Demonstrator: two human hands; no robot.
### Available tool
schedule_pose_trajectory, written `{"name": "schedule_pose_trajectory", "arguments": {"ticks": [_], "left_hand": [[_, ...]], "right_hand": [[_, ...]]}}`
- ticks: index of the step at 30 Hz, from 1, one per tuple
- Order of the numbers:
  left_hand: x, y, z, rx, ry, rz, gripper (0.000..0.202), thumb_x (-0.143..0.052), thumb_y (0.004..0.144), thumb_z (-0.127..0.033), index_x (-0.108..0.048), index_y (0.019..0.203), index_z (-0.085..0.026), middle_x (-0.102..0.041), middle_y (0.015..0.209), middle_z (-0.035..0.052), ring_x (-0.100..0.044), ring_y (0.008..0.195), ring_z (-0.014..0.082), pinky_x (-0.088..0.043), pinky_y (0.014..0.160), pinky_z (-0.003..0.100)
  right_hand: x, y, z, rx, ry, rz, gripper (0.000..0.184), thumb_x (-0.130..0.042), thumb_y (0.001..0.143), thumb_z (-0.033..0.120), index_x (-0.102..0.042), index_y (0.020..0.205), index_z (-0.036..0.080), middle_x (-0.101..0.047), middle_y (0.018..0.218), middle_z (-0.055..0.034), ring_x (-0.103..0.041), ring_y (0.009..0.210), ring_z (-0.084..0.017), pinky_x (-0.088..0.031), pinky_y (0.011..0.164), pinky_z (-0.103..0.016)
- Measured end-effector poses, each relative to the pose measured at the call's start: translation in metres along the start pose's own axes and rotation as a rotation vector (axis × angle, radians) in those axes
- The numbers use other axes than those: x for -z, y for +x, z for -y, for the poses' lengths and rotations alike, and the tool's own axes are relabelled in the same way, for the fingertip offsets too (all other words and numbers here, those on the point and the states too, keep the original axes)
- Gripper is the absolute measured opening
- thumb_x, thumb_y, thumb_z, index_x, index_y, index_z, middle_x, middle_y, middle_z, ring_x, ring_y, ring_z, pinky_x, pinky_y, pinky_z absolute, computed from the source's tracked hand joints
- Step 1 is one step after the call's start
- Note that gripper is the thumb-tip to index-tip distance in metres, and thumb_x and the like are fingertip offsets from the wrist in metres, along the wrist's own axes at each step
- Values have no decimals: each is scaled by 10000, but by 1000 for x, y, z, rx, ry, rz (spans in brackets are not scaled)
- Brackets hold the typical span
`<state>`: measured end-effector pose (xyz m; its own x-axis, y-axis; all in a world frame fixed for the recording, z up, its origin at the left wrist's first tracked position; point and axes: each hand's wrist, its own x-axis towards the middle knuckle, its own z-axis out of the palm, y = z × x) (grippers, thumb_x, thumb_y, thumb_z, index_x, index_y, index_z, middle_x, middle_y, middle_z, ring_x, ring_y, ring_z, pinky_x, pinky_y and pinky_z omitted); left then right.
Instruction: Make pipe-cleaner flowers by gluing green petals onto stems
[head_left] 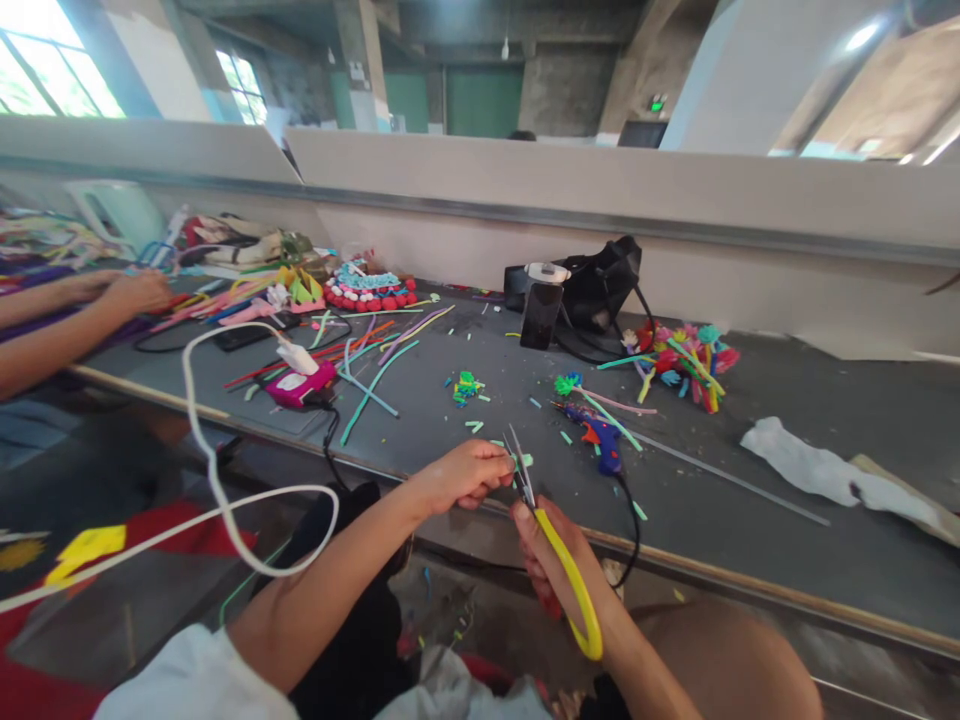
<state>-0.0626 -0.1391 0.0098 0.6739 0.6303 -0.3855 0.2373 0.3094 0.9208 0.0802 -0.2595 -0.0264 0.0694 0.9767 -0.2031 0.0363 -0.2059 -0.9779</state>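
Observation:
Over the table's front edge, my right hand (555, 550) grips a pair of scissors (576, 590) with yellow handles. The blades are parted and point away from me. My left hand (469, 474) is closed in a pinch on a short light-green piece of pipe cleaner (526, 461), which lies at the blades. On the table beyond sits a small heap of green, blue and yellow cut bits (466, 386). A blue glue gun (606, 440) lies to the right of my hands, near a green-and-blue tufted piece (568, 384) on a stem.
Loose pipe cleaners (379, 390) and a magenta power box (301, 385) with a white cable (217, 470) are at left. At the back stand a phone (541, 312) and a black bag (607, 285). A colourful bundle (686, 362) lies right. Another person's hands (135, 292) work far left.

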Motion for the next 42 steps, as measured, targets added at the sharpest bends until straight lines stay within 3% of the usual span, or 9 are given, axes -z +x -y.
{"name": "schedule_pose_trajectory", "arguments": {"ticks": [7, 12, 22, 29, 37, 42], "left_hand": [[0, 6, -2, 26, -8, -32, 381, -668, 732, -508, -477, 704, -180, -320, 513, -110, -167, 379, 20, -127, 359, 172], [3, 12, -1, 29, -17, -54, 294, -646, 757, -426, -507, 715, -170, -352, 518, -101, -175, 371, 21, -140, 350, 169], [7, 15, -2, 35, -21, -48, 251, -639, 771, -372, -507, 701, -170, -338, 510, -103, -169, 365, 23, -137, 344, 164], [9, 13, -6, 41, -41, -44, 253, -645, 784, -369, -521, 698, -166, -310, 491, -102, -155, 375, 26, -134, 349, 169], [11, 8, -7, 2, -108, 130, 349, -690, 790, -463, -527, 731, -159, -260, 535, -104, -147, 424, 29, -108, 395, 190], [7, 0, -9, 5, -136, 177, 367, -714, 767, -479, -531, 777, -162, -291, 587, -94, -166, 453, 32, -112, 423, 202]], "right_hand": [[-3, 9, 3, -204, 124, 28, 608, -625, 696, 781, -381, 812, 236, -320, 572, 113, -226, 422, -23, -184, 356, -131], [-5, 12, 12, -256, 156, 10, 654, -702, 602, 764, -351, 767, 237, -301, 526, 133, -201, 389, -5, -170, 334, -116], [-1, 16, 12, -256, 148, 20, 597, -730, 620, 701, -403, 780, 227, -313, 509, 134, -210, 375, -2, -161, 323, -109], [-2, 16, 14, -238, 128, -26, 629, -700, 612, 756, -400, 758, 223, -317, 519, 126, -221, 375, -1, -162, 313, -110], [5, 11, 23, -226, 235, -10, 581, -746, 628, 675, -425, 785, 217, -391, 558, 111, -247, 387, -1, -187, 324, -114], [16, 11, 20, -139, 353, -21, 498, -755, 702, 555, -551, 995, 208, -374, 584, 110, -240, 416, -14, -193, 347, -118]]}}
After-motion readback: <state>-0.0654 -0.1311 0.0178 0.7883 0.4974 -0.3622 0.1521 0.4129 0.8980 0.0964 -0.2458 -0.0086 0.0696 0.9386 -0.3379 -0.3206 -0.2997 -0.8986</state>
